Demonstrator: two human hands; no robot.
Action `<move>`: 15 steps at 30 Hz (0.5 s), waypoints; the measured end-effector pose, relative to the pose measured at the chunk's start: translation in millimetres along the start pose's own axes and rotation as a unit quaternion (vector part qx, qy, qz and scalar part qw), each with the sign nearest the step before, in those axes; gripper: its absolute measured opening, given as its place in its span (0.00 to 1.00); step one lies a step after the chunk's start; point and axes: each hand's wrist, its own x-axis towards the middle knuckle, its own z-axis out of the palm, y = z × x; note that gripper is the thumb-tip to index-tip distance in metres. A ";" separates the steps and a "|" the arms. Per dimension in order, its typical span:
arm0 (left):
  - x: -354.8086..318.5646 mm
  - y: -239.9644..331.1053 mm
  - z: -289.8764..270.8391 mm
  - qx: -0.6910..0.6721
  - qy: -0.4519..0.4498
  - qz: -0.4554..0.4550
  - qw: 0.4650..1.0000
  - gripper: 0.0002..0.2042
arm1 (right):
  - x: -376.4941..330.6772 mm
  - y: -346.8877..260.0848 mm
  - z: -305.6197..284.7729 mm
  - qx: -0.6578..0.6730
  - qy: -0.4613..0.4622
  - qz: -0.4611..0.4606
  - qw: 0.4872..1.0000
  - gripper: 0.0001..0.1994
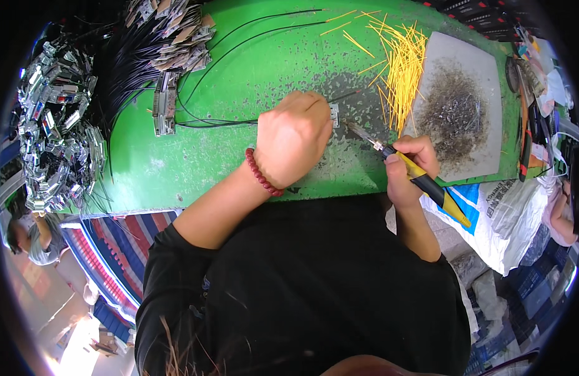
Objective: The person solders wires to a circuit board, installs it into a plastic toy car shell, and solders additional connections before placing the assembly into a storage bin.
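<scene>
My left hand (295,128) is closed over thin black cables (220,123), its back turned up and its fingertips hidden. A small silvery piece (334,114) shows at its far side, and a dark wire end (346,97) sticks out beyond. The cables run left to a rectangular metal part (166,103) lying on the green table. In my right hand (403,182) is a yellow-and-black soldering iron (452,208), held like a pen. Its tip points left, close to the silvery piece, with a gap between them.
Thin yellow strands (402,69) lie heaped beyond my right hand, beside a grey board (490,75) with dark residue. Bundled cabled metal parts (183,44) and a pile of silvery parts (61,125) fill the left. A white sack (508,213) hangs near the table's right edge. Other people are at both sides.
</scene>
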 end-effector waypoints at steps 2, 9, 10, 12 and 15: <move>1.2 0.2 -1.3 0.003 -0.013 -0.003 1.000 0.04 | 0.4 -1.7 -0.3 -0.017 -0.016 0.005 1.000 0.10; 1.1 -2.9 1.6 -0.008 -0.004 -0.002 1.000 0.04 | 2.6 2.1 -0.3 -0.033 -0.026 -0.013 0.999 0.11; 1.1 -2.6 1.2 -0.011 -0.005 -0.004 1.000 0.04 | 2.0 1.4 -0.1 -0.032 -0.028 -0.004 0.999 0.11; 1.0 -1.9 -0.3 -0.013 -0.005 -0.006 1.000 0.04 | 2.8 1.3 0.2 -0.030 -0.032 0.003 0.999 0.11; 0.3 -2.2 -3.1 -0.004 -0.017 -0.014 1.000 0.04 | 3.6 4.8 1.0 -0.036 -0.041 -0.011 0.998 0.10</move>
